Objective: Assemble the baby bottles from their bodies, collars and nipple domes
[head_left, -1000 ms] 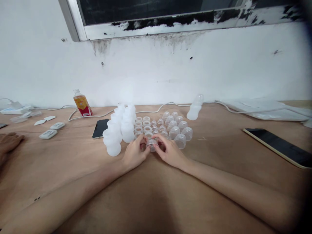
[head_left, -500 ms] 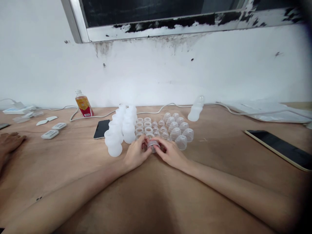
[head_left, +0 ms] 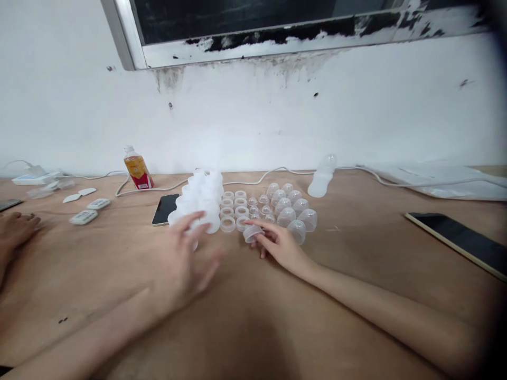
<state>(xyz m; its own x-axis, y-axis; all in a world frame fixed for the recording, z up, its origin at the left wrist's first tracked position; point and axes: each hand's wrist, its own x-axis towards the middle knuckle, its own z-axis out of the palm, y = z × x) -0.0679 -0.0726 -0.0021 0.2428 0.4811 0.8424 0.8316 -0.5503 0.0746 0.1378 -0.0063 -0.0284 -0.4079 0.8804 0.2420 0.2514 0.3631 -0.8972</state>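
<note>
My right hand [head_left: 279, 244] pinches a clear bottle collar [head_left: 252, 234] between thumb and fingers, just above the table; whether a nipple sits inside it I cannot make out. My left hand [head_left: 186, 261], blurred and holding nothing, has its fingers spread in front of the rows of white baby bottles [head_left: 209, 208] and hides the nearest ones. Between the bottles and my right hand stand two columns of translucent collar rings [head_left: 227, 224]. Beside them are small clear nipples [head_left: 263, 199], then two columns of clear dome caps [head_left: 285, 216].
A capped bottle [head_left: 321, 177] stands near the wall. Phones lie behind the bottles [head_left: 164, 210] and at right [head_left: 455, 240]. A drink bottle [head_left: 138, 170], a white cable [head_left: 273, 171], small white devices [head_left: 84, 217] and plastic bags [head_left: 431, 179] are around. Another person's hand [head_left: 18, 229] rests at far left.
My left hand has let go of the collar and moved left toward the white bottles, its fingers opening. My right hand keeps the collar, now tilted.
</note>
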